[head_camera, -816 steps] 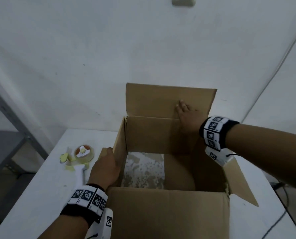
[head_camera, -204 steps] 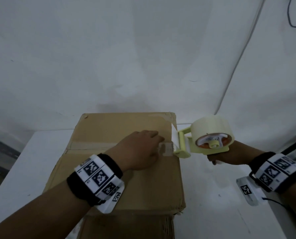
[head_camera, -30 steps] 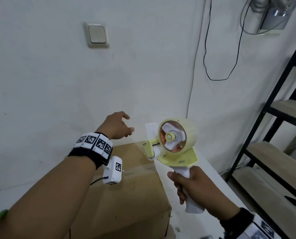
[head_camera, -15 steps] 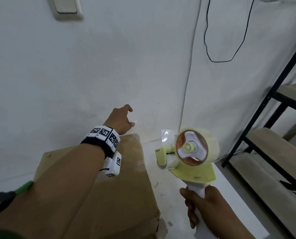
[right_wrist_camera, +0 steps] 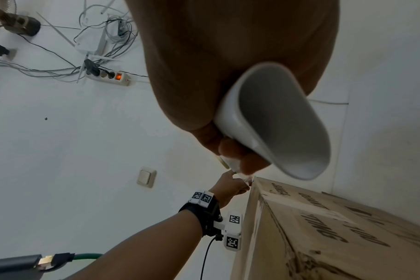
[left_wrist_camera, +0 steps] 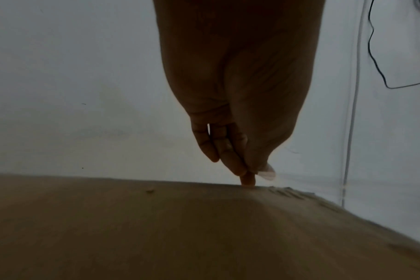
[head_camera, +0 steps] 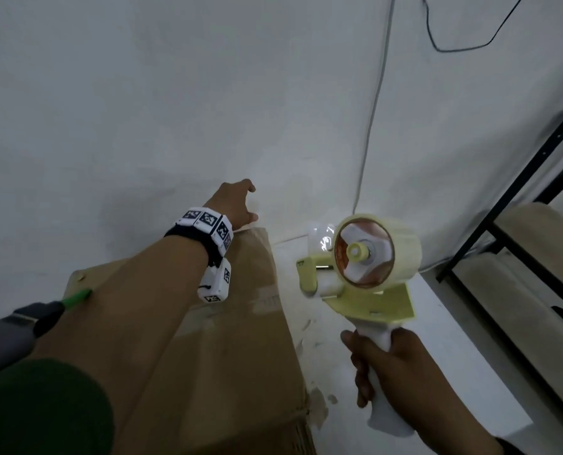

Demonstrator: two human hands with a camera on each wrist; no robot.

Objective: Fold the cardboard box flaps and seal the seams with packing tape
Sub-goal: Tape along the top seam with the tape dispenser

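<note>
The closed cardboard box (head_camera: 240,356) lies on the white table (head_camera: 444,349), with a glossy tape strip (head_camera: 263,303) across its top. My left arm reaches over it, and my left hand (head_camera: 236,205) is at the box's far edge by the wall. In the left wrist view the fingers (left_wrist_camera: 228,151) point down together and one fingertip touches the box edge (left_wrist_camera: 180,227). My right hand (head_camera: 391,382) grips the white handle (right_wrist_camera: 276,123) of the yellow tape dispenser (head_camera: 365,257), held upright in the air to the right of the box (right_wrist_camera: 324,236). A loose tape end (head_camera: 319,238) sticks up at its front.
A black metal rack (head_camera: 519,192) with wooden shelves (head_camera: 542,231) stands at the right. A cable (head_camera: 372,126) runs down the white wall behind the box. A green-tipped cable (head_camera: 76,295) crosses my left arm. The right wrist view shows a power strip (right_wrist_camera: 108,77) and a light switch (right_wrist_camera: 146,177).
My left hand has reached farther back, down to the box's far edge. The right hand has kept hold of the dispenser and drawn it a little to the right of the box.
</note>
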